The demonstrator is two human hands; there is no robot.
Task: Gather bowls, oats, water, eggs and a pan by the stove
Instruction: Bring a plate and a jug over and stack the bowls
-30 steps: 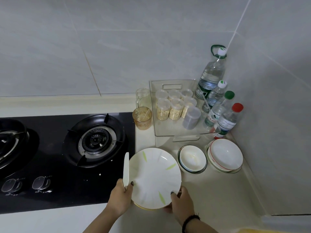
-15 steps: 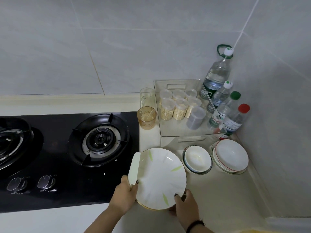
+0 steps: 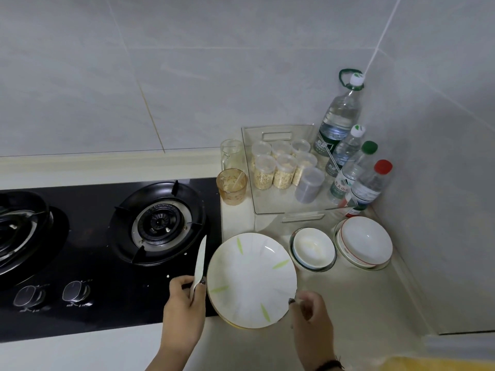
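The head view looks down at a table corner beside a black gas stove [image 3: 107,250]. The left hand [image 3: 184,303] grips a white knife [image 3: 199,263], its fingers curled round the handle and the blade pointing away over the stove edge, probably so that it stays clear of the dishes. The right hand [image 3: 310,314] pinches the near rim of a white plate with green marks [image 3: 251,279], which seems to lie on another yellowish dish, partly over the stove edge. Two stacks of bowls [image 3: 313,250] stand just beside the plate, towards the wall corner. Behind them a clear tray [image 3: 267,207] keeps small jars of oats [image 3: 284,172] together, and four water bottles [image 3: 340,121] stand against the corner. I judge that bowls, oats and water are already gathered; eggs and a pan I cannot see here.
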